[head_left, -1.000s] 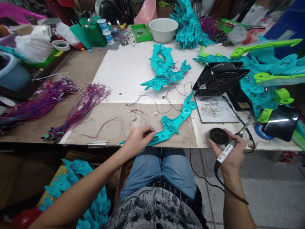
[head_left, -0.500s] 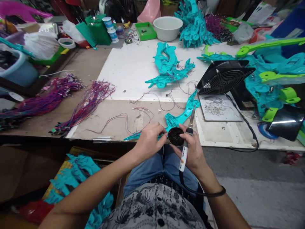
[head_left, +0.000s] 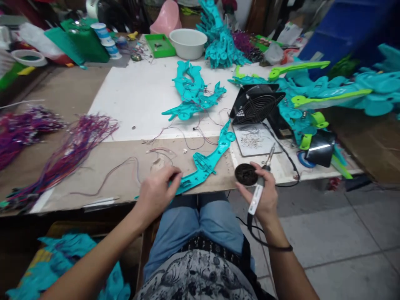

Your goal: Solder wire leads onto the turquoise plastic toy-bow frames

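The right hand [head_left: 265, 198] grasps a white-handled soldering iron [head_left: 257, 195] and a round, dark-filled container [head_left: 246, 174]; the left hand [head_left: 158, 191], grip unclear, curls over a turquoise plastic piece [head_left: 204, 164] on the table [head_left: 81, 91]. A green tray [head_left: 164, 53] holds bits [head_left: 158, 45].

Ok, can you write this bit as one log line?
right hand: holds soldering iron, round dark container | left hand: at nearest turquoise part | around: black fan, wire bundle

Left forearm [head_left: 115, 233] aslant inward, left fingers [head_left: 169, 171] bent; right forearm [head_left: 291, 266] angled forward, right fingers [head_left: 269, 178] curled.
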Demonstrator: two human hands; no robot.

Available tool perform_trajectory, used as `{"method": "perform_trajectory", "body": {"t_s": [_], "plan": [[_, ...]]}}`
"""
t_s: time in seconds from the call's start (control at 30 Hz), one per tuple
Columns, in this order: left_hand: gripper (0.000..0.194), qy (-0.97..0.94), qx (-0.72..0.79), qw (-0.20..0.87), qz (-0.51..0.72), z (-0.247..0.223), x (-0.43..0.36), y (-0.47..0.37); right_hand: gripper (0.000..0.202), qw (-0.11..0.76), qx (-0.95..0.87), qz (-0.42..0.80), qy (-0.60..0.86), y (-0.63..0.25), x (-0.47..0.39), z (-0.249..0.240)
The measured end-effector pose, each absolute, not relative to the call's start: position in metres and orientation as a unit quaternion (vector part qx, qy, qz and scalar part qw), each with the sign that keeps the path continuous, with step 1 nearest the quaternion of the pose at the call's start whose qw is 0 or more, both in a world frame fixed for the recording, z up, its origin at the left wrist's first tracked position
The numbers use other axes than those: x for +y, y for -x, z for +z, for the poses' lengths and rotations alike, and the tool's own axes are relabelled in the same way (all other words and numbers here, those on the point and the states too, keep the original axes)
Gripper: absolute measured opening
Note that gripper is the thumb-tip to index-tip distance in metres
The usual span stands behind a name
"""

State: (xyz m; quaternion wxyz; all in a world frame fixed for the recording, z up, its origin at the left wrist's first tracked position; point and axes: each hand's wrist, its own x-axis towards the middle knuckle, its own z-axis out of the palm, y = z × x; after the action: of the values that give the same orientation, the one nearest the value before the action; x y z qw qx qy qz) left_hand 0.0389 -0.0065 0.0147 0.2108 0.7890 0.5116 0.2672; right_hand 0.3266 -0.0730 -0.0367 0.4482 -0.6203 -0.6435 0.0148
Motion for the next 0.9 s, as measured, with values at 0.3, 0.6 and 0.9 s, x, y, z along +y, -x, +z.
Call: {"method": "perform_trajectory", "body": {"t_s": [0.3, 0.6, 0.9], "plan": [[0.017, -0.805, 0.454, 0.25, 0.289, -0.021, 0.006, -0.017, 0.045, 0.402, -0.552, -0.027, 0.73, -0.438, -0.063, -0.056], [0.01, -0.801, 0.457, 0.214, 0.321, -0.038, -0.007, -0.016, 0.03, 0.516, -0.437, -0.033, 0.736, -0.447, 0.0, -0.036], [0.014, -0.77, 0.528, 0.147, 0.327, -0.049, -0.018, -0.043, 0.033, 0.506, -0.42, 0.04, 0.752, -0.443, 0.005, -0.035]]}}
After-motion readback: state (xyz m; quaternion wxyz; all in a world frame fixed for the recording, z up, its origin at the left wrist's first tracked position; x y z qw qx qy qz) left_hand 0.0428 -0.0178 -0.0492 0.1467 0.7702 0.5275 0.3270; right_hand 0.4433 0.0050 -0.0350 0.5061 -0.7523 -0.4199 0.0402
